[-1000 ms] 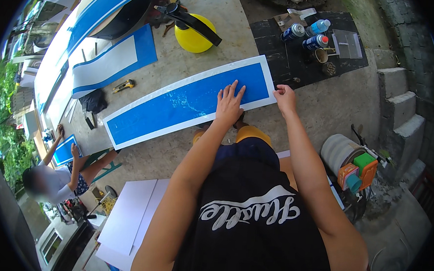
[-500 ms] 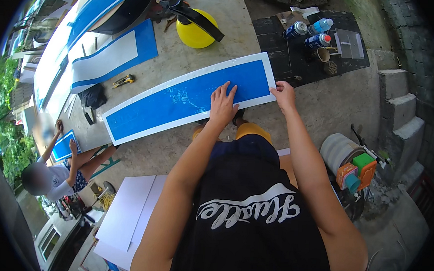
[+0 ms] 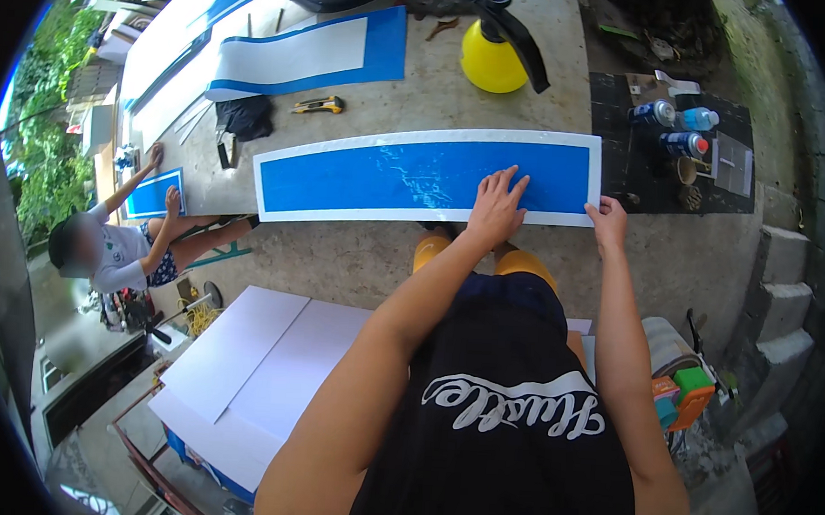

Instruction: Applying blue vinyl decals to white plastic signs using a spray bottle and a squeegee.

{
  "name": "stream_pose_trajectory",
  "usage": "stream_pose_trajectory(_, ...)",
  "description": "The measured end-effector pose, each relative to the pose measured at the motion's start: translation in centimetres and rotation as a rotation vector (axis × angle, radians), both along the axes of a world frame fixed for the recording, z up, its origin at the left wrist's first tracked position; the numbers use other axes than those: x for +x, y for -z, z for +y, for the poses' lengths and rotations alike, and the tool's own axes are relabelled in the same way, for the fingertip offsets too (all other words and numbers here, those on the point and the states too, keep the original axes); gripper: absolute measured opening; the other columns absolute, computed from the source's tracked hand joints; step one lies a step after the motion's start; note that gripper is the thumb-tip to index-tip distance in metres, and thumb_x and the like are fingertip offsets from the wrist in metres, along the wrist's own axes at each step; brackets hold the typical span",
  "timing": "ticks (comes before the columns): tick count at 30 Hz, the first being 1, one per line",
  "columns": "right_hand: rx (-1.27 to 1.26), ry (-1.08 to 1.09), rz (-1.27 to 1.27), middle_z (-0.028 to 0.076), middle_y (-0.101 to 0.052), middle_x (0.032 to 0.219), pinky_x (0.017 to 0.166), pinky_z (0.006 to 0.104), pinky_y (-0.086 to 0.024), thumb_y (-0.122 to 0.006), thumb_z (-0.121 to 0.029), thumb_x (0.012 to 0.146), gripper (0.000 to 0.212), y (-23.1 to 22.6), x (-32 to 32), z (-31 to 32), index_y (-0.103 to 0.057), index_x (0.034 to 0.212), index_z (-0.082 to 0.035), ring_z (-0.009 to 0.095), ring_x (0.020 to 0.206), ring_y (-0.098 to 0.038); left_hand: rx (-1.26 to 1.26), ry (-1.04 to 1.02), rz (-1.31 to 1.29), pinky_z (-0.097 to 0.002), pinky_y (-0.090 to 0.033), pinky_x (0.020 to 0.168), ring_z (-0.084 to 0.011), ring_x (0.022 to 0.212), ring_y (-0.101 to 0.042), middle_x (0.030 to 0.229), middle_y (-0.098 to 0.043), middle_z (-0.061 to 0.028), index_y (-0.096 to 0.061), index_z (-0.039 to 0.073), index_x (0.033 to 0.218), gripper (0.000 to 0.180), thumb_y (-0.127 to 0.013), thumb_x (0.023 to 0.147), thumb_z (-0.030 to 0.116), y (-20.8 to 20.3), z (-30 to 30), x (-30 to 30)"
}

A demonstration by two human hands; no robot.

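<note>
A long blue panel with a white border [image 3: 342,184] lies along the near edge of the worktable [image 3: 554,41]. Wet-looking streaks mark the middle of its blue face. My left hand [image 3: 498,206] rests on the panel's right half, fingers stretched over the blue. At the lower right corner my right hand [image 3: 607,221] pinches the white edge between thumb and fingers. Beyond the panel are a yellow utility knife [image 3: 318,105] and a yellow spray bottle with a black handle [image 3: 496,57].
A blue-and-white curved sheet [image 3: 302,54] and a black cloth [image 3: 244,118] lie at the back left. Several cans and bottles [image 3: 684,141] stand on a black sheet to the right. At the left, a person [image 3: 119,242] handles a small blue panel [image 3: 155,195]. White boards [image 3: 267,371] sit behind me.
My view has turned, so the panel and table appear shifted right and more level. Both hands keep about the same places on the panel.
</note>
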State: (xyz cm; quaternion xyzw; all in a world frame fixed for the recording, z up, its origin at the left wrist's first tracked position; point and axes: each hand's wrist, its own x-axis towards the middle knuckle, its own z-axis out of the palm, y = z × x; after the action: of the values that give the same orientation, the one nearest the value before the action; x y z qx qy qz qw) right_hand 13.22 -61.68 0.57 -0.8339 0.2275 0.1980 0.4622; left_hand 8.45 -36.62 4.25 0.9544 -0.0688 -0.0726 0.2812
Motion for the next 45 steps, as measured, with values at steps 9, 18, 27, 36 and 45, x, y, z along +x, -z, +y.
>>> stream_pose_trajectory(9,-0.052,-0.081,-0.019,0.011,-0.066,0.090,0.072,0.0291,-0.050,-0.073,-0.008,0.075,0.040,2.7,-0.1,-2.2,-0.057,0.109,0.006,0.017,0.080,-0.063,0.198,-0.354,0.017,-0.0535,-0.023,0.106,-0.0344,0.130,-0.031,0.141,-0.034,-0.0151,-0.045,0.014,0.133,0.061,-0.066,0.078,0.028,0.6,12.0,-4.8)
stream_pose_trajectory(18,-0.425,-0.174,-0.071,0.012,-0.065,0.093,0.074,0.0308,-0.050,-0.073,-0.017,0.078,0.038,3.1,0.7,-3.4,-0.060,0.108,0.002,0.018,0.082,-0.061,0.308,-0.658,0.030,-0.0478,-0.025,0.106,-0.0344,0.127,-0.033,0.139,-0.035,-0.0152,-0.046,0.016,0.133,0.059,-0.066,0.079,0.029,1.5,27.6,-10.4)
stream_pose_trajectory(27,-0.534,-0.235,-0.096,0.013,-0.064,0.094,0.077,0.0327,-0.049,-0.074,-0.018,0.076,0.040,-0.7,-0.1,2.1,-0.060,0.108,0.002,0.021,0.086,-0.061,0.314,-0.785,0.084,-0.0465,-0.027,0.103,-0.0309,0.125,-0.035,0.138,-0.037,-0.0130,-0.046,0.016,0.133,0.057,-0.065,0.081,0.029,1.5,37.0,-14.6)
stream_pose_trajectory(36,-0.580,-0.277,-0.035,0.014,-0.062,0.103,0.082,0.0353,-0.048,-0.073,-0.019,0.076,0.039,-3.5,-1.4,10.7,-0.060,0.110,-0.003,0.024,0.094,-0.060,0.276,-0.750,0.045,-0.0490,-0.028,0.101,-0.0294,0.122,-0.038,0.136,-0.039,-0.0124,-0.045,0.016,0.134,0.058,-0.065,0.080,0.027,1.2,39.2,-16.5)
stream_pose_trajectory(45,-0.612,-0.355,-0.087,0.013,-0.063,0.100,0.081,0.0364,-0.048,-0.073,-0.019,0.076,0.038,-4.7,-0.9,14.4,-0.061,0.108,-0.003,0.025,0.093,-0.061,0.281,-0.718,0.022,-0.0462,-0.027,0.101,-0.0278,0.120,-0.039,0.136,-0.039,-0.0118,-0.045,0.014,0.134,0.058,-0.064,0.081,0.029,1.7,40.1,-18.6)
